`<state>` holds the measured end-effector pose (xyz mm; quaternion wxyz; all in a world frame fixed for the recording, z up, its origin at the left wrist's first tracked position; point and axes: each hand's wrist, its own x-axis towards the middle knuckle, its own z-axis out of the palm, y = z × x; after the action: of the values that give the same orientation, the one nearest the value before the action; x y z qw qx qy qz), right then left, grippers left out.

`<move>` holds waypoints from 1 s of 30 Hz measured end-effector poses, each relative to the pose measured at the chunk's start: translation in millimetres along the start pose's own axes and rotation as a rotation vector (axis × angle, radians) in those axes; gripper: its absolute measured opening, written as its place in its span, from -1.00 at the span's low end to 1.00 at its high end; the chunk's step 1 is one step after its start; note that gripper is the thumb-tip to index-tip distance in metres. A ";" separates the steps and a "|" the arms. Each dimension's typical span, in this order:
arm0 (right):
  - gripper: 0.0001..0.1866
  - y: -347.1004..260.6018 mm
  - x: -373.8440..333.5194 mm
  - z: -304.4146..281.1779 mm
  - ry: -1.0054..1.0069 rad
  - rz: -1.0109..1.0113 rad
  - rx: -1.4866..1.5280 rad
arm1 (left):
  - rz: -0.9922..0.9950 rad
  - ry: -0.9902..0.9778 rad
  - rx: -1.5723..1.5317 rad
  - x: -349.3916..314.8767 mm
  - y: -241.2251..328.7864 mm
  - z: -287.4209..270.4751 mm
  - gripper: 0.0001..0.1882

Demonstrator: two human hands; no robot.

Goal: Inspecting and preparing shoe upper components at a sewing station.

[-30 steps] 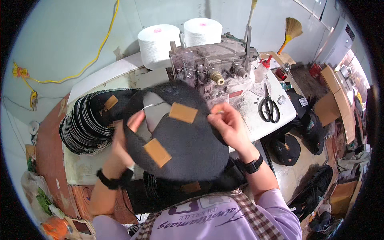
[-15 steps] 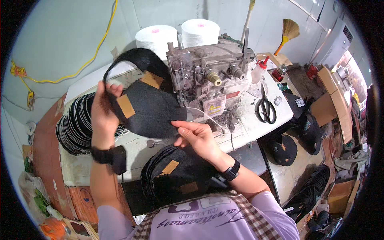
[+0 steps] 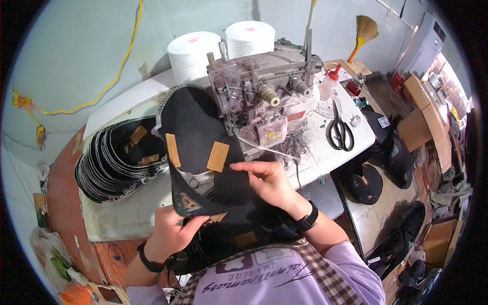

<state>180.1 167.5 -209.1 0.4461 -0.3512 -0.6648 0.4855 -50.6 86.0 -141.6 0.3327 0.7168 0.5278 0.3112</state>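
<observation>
At lower left-centre, we see the left hand (image 3: 172, 233) pinching a curved black fabric piece (image 3: 189, 119), apparently steadying it. Whether the right hand (image 3: 272, 185) grips, we can't tell.

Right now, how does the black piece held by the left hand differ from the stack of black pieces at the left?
The held black piece is single, its lower edge pinched by the left hand; the left stack has many nested pieces, untouched on the table. White stitching lines the left stack's rims, while the held black piece's lower edge looks plain black. Both are black, with tan patches.
</observation>
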 end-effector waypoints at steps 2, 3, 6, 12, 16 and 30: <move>-0.62 -11.1 -4.7 -6.1 -0.046 -0.028 -0.094 | 0.155 0.059 0.069 15.3 -15.1 7.1 -0.78; -0.61 -15.3 -6.5 -8.1 -0.074 -0.047 -0.162 | 0.295 0.103 0.231 24.3 -20.6 6.8 -0.77; -0.65 -13.8 -10.1 -7.0 -0.028 -0.160 -0.228 | 0.501 0.141 0.484 50.5 -21.2 4.4 -0.77; -0.81 -26.4 -12.2 2.5 0.005 -0.256 -0.457 | 0.424 0.221 0.436 59.5 -22.9 7.3 -0.91; -0.81 -6.5 -13.6 5.9 0.010 -0.289 -0.459 | 0.052 0.137 -0.439 37.2 1.9 9.6 -0.68; -0.43 19.6 -1.1 4.5 0.099 -0.538 -0.572 | 0.406 0.537 0.377 109.8 -30.7 -18.6 -0.63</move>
<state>176.9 170.5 -228.7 0.4729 -0.2977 -0.8192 0.1288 -55.0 201.3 -145.1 -0.0235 0.7484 0.4915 0.4447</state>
